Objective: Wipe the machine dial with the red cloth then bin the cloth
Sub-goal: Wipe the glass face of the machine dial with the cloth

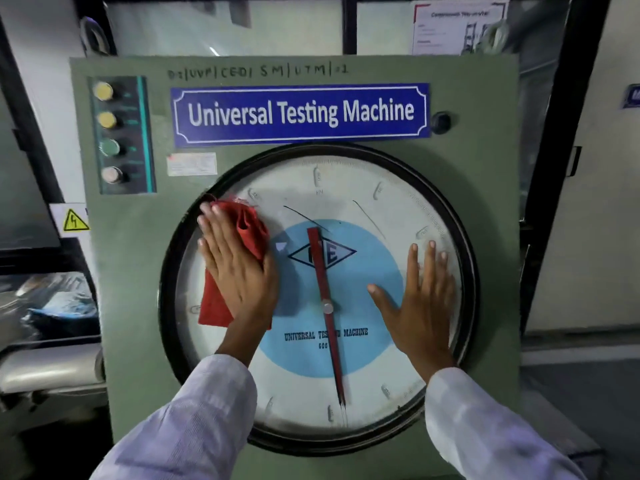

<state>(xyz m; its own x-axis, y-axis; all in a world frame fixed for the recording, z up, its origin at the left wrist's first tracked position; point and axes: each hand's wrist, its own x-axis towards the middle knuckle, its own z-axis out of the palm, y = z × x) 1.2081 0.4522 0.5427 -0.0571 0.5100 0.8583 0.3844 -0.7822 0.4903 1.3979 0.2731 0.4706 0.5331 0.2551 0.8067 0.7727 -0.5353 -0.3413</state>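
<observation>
A large round dial [349, 188] with a black rim, white face, blue centre and red pointer fills the green machine panel [485, 202]. My left hand [239, 268] lies flat on the dial's left side, pressing the red cloth [251, 226] against the glass. The cloth sticks out above and below my palm. My right hand [420, 296] rests flat on the right side of the dial, fingers spread, holding nothing. No bin is in view.
A blue sign [301, 114] reading "Universal Testing Machine" sits above the dial. A strip of round buttons [110, 133] runs down the panel's upper left. A yellow electrical warning sticker [74, 221] is at the left edge. Cluttered dark shelves lie left.
</observation>
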